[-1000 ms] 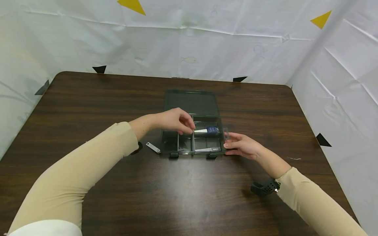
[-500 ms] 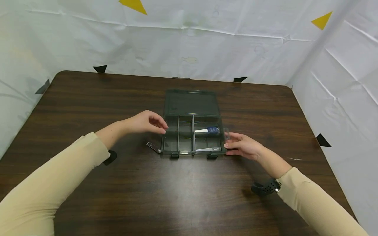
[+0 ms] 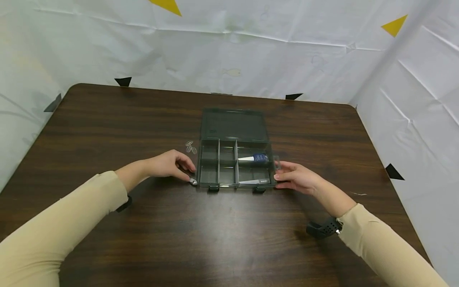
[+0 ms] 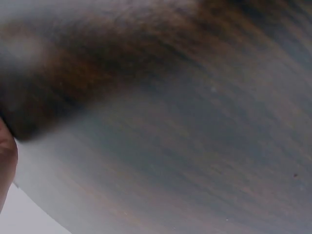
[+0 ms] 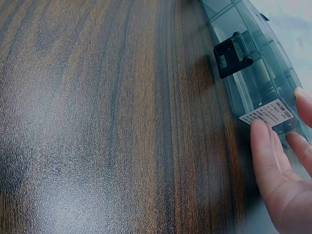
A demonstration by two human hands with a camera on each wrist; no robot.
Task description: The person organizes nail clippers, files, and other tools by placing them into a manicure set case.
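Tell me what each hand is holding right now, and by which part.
The right hand steadies the open box with its fingers against the right end wall. The left hand touches the small metal piece on the table; whether it grips it cannot be told.

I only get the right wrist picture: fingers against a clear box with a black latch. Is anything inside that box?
Observer: Yes, in the head view a blue-capped tube lies in a right-hand compartment of the box.
Visitor: Is the lid on?
Observer: No, the lid lies open flat behind the compartments.
Visitor: And the other hand?
Observer: The left hand rests on the table at the box's left front corner, fingertips on a small metal piece.
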